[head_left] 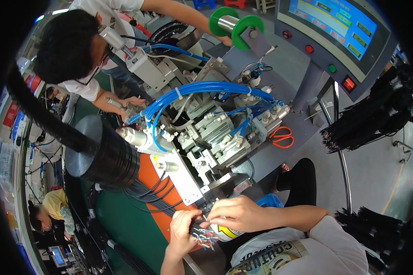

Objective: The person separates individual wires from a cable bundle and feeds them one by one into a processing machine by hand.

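My left hand (181, 233) is closed around a bundle of black cables. Their multicoloured wire ends (205, 237) fan out below its fingers, toward me. Beside it, my right hand (237, 213) has its fingers pressed together at the front edge of the machine (215, 133); whatever they pinch is too small to make out. The two hands nearly meet at the fingertips. More black cables (158, 198) run from the left toward my left hand, across an orange surface (163, 174).
A black ribbed cylinder (103, 153) stands left of the machine, on a green mat (117, 217). Orange-handled scissors (281, 137) lie at its right. Beyond are a green wire spool (236, 27) and a control screen (337, 30). A co-worker (78, 50) leans in from behind; black cable bundles (371, 112) hang right.
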`<state>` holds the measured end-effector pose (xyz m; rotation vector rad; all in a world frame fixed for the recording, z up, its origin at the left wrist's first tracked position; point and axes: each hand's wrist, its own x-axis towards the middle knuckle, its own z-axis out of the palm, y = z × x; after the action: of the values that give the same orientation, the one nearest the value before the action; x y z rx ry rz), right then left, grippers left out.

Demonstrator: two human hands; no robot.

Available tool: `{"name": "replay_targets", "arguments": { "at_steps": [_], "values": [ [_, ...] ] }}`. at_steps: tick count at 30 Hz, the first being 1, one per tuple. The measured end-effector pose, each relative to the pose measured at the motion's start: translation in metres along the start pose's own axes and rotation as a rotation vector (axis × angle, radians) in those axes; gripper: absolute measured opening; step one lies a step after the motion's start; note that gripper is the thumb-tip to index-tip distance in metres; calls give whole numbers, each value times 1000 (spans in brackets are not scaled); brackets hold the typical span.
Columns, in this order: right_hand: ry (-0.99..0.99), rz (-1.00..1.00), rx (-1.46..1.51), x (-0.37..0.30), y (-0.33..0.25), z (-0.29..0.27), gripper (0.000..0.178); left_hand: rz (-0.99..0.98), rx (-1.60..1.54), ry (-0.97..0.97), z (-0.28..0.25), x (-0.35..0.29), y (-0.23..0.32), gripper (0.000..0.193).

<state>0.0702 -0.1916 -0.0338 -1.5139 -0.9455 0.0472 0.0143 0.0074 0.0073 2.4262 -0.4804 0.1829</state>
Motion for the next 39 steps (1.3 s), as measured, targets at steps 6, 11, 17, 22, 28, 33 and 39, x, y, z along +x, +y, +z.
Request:
{"name": "replay_targets", "arguments": {
  "at_steps": [6,11,17,22,28,33,39],
  "values": [
    [36,399,222,-2,-7,-8,27,28,-67,122,3,-11,-3,29],
    [6,433,345,-6,1,-7,26,63,-38,185,18,1,7,25],
    [-4,762,946,2,4,-11,18,26,-33,165,22,11,12,19],
    [42,596,833,-7,10,-3,19,41,-102,133,20,14,7,29],
    [-38,832,1304,0,11,-12,31,11,-174,65,15,10,1,35],
    [-52,786,1268,-3,14,-10,28,2,-236,45,14,12,0,39],
    [8,712,1001,-8,15,-3,19,28,-271,6,16,14,-1,34]
  ]
}}
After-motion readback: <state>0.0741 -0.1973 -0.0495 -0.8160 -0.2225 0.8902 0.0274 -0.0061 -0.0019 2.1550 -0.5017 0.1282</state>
